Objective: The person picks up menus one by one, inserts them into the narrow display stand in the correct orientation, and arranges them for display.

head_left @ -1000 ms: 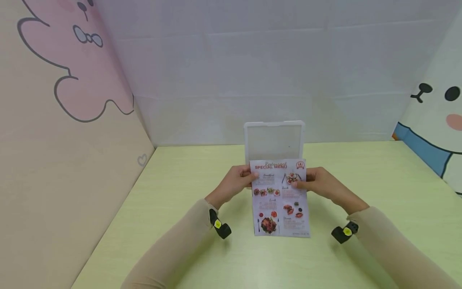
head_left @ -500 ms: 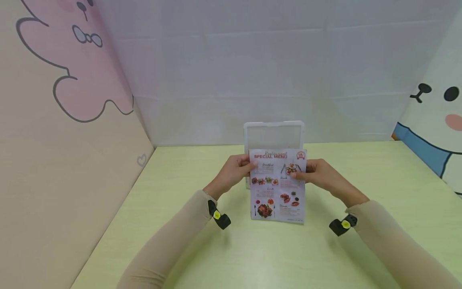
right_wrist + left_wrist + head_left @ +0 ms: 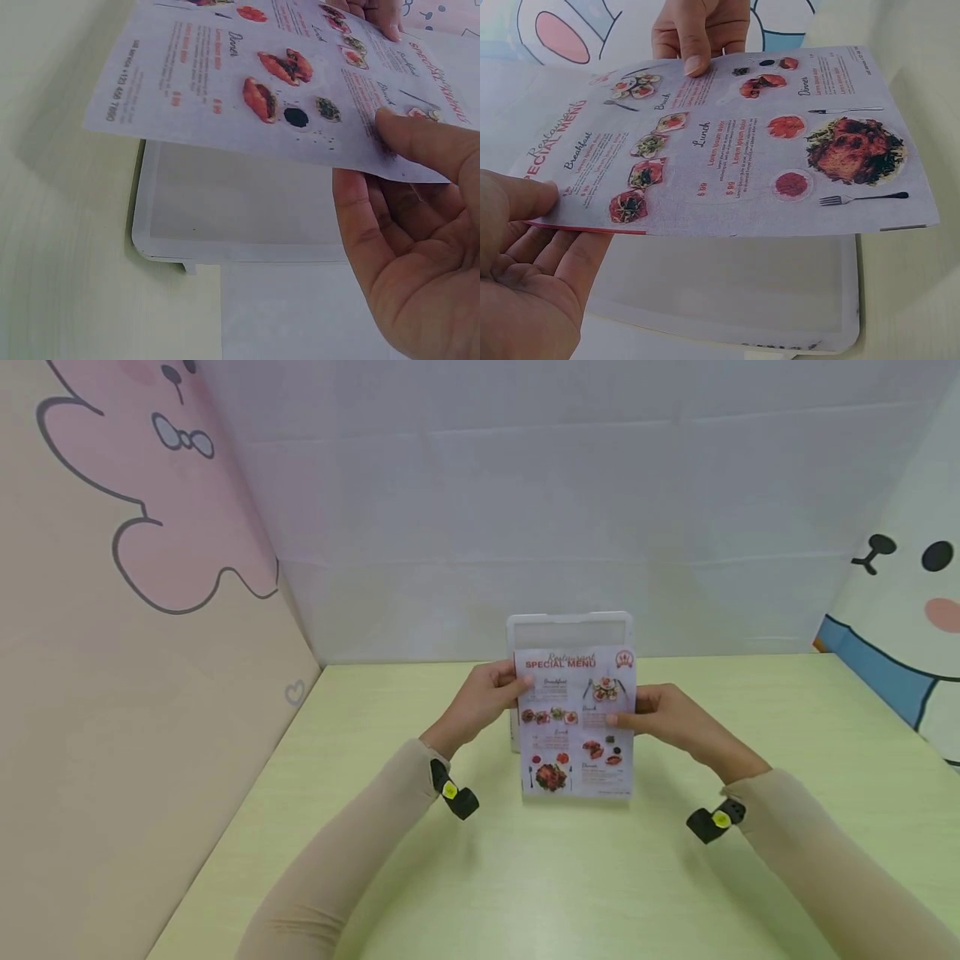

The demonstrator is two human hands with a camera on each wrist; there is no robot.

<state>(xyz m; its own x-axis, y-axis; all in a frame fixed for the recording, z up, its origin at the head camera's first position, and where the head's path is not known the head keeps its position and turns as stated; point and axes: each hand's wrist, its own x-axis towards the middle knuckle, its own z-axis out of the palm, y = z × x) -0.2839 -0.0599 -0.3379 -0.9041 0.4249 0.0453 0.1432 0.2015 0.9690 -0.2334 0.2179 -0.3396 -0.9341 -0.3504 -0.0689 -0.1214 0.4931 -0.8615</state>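
Observation:
A printed restaurant menu sheet (image 3: 573, 727) stands upright between both hands, its text and food pictures facing the head camera. My left hand (image 3: 483, 697) pinches its left edge near the top, thumb on the front and fingers behind. On the opposite edge, a little lower, my right hand (image 3: 667, 718) pinches it the same way. Close behind the sheet is a white-rimmed frame (image 3: 570, 618) with a pale panel, standing upright on the table; the menu hides most of it in the head view. Below the sheet, the frame's rounded corner (image 3: 146, 247) shows in the right wrist view.
The pale yellow-green table (image 3: 420, 877) runs back to a white sheet-covered wall (image 3: 465, 527). A cartoon-printed panel (image 3: 150, 693) borders the left side, and another cartoon panel (image 3: 900, 618) stands at the right. Black wrist cameras (image 3: 457, 797) are strapped on over beige sleeves.
Both hands have raised the menu sheet and carried it toward the frame, so it now covers more of the frame. The frame has stayed in place.

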